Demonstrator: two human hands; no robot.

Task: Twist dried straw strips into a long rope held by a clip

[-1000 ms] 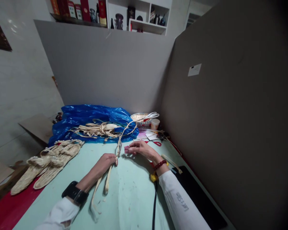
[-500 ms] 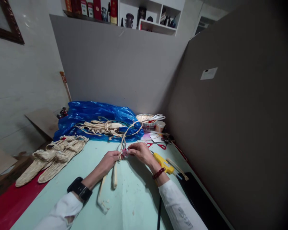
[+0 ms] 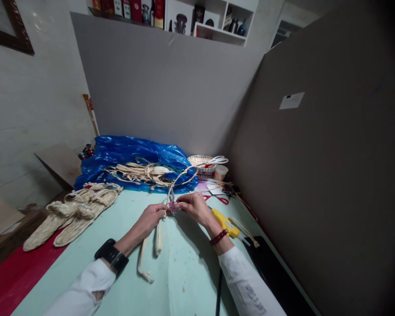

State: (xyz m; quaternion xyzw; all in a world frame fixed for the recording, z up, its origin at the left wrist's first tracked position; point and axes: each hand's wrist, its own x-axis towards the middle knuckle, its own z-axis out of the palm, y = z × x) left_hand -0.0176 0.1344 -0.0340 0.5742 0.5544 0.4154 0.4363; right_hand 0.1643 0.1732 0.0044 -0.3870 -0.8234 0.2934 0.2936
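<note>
My left hand (image 3: 154, 213) is closed on a length of straw cord (image 3: 170, 192) at a knotted spot, where two flat straw ends (image 3: 159, 239) hang toward me. A twisted loop of this cord rises behind and rests over the blue bag. Against the knot, my right hand (image 3: 192, 206) pinches a small pinkish, shiny piece (image 3: 172, 206), too small to identify surely; it looks like ribbon. The fingertips of both hands nearly meet around it. Just right of my right wrist lies a yellow glue gun (image 3: 224, 223).
A blue plastic bag (image 3: 131, 147) with a straw bundle (image 3: 141, 172) lies at the back. Woven straw sandals (image 3: 82, 215) rest at left. Red-handled scissors (image 3: 221, 200), a woven basket (image 3: 200, 159) and a paper cup (image 3: 220, 173) stand back right. Grey panels (image 3: 171, 83) wall the table.
The pinkish piece has shifted slightly and sits flatter against the knot. The hanging straw ends have swung a little. Both hands keep nearly the same place; the view has tilted slightly.
</note>
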